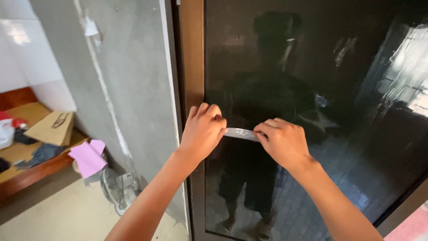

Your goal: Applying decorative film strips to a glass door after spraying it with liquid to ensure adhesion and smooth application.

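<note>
Left hand (203, 129) and right hand (281, 140) pinch the ends of a grey tape strip (240, 133) against the dark glass door (347, 111) near its brown frame (192, 67); best kept taut, pressed flat.

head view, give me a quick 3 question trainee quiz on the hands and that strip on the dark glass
1. True or false: both hands grip the pale strip.
2. The strip lies against: A) the grey wall B) the dark glass pane C) the wooden bench
3. Which hand is nearer the brown frame?

Key: 1 true: the left hand and right hand pinch its ends. 2 B. 3 left.
</note>
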